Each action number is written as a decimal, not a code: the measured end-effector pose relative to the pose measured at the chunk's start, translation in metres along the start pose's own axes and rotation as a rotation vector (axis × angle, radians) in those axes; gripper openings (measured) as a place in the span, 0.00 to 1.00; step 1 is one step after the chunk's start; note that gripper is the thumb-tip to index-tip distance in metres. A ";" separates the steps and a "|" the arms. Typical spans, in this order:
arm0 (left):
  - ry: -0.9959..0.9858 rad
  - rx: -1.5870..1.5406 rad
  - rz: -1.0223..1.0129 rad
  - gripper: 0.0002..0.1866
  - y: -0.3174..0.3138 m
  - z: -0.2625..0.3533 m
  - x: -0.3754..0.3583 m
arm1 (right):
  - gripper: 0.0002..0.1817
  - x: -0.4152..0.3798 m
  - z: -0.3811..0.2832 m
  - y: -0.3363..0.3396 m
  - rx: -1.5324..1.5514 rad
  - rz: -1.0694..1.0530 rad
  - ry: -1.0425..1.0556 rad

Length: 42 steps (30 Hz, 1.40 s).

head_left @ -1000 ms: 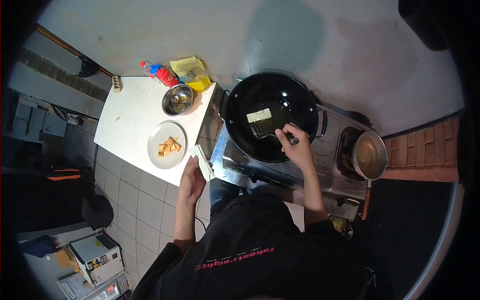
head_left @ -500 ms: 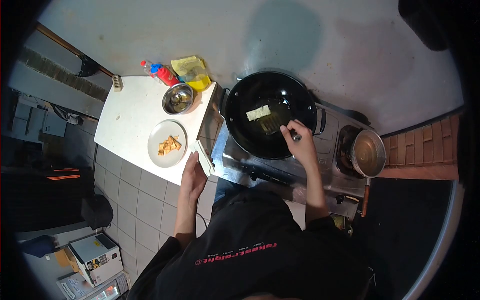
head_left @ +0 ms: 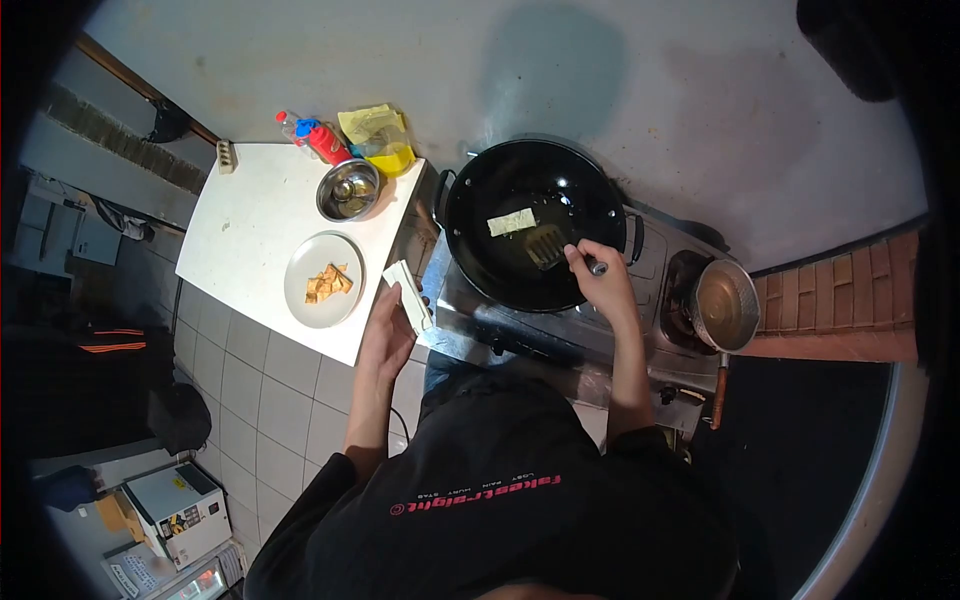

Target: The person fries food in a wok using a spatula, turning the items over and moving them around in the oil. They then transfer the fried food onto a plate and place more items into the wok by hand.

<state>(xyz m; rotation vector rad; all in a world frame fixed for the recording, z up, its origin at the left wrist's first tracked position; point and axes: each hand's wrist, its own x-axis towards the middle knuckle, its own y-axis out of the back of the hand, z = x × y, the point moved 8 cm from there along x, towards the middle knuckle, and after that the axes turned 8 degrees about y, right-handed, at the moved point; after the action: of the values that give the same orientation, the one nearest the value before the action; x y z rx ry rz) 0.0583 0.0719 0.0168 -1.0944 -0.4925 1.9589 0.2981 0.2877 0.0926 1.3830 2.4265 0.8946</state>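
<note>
My right hand (head_left: 603, 280) grips the handle of a slotted spatula (head_left: 546, 246), whose head rests inside a large black wok (head_left: 510, 275). Just left of the spatula head lies a pale rectangular piece of food (head_left: 511, 222), with a little oil around it. My left hand (head_left: 384, 338) is closed on a flat white rectangular object (head_left: 408, 297) held near the table's edge, left of the wok. On the white table beside it, a round plate (head_left: 322, 312) bears several golden-brown pieces (head_left: 328, 284).
Behind the plate stand a metal bowl (head_left: 325, 205), a red bottle (head_left: 328, 144) and a yellow packet (head_left: 397, 160). A saucepan (head_left: 726, 307) with a brown handle sits on the right burner of the stove (head_left: 655, 290). A wall (head_left: 680, 130) rises behind the stove.
The spatula head has come slightly apart from the pale piece, which lies in much the same place. The whole view has shifted a little; my left hand still holds the white object.
</note>
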 end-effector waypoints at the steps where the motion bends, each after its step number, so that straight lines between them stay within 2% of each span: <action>1: -0.004 0.006 -0.008 0.16 0.000 0.000 -0.001 | 0.18 0.000 -0.001 0.000 0.021 0.001 -0.011; 6: -0.033 -0.025 0.028 0.16 0.008 -0.003 -0.005 | 0.18 0.003 0.002 -0.003 0.025 -0.011 0.000; 14: -0.014 -0.076 0.084 0.15 0.027 -0.021 -0.013 | 0.19 -0.007 0.002 -0.026 0.229 0.019 0.011; 24: -0.021 -0.056 0.042 0.15 0.017 -0.021 -0.013 | 0.18 -0.001 -0.010 -0.030 0.025 0.022 0.065; 33: -0.011 -0.021 0.030 0.16 0.013 -0.020 -0.008 | 0.17 0.001 0.000 -0.016 0.005 0.054 0.077; 42: -0.033 -0.057 0.074 0.15 0.026 -0.020 -0.016 | 0.16 0.005 -0.006 -0.018 -0.035 -0.036 0.027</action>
<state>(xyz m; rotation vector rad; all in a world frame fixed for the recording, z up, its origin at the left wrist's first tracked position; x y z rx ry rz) 0.0672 0.0429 -0.0035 -1.1314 -0.5360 2.0411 0.2799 0.2825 0.0870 1.3190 2.4356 0.9477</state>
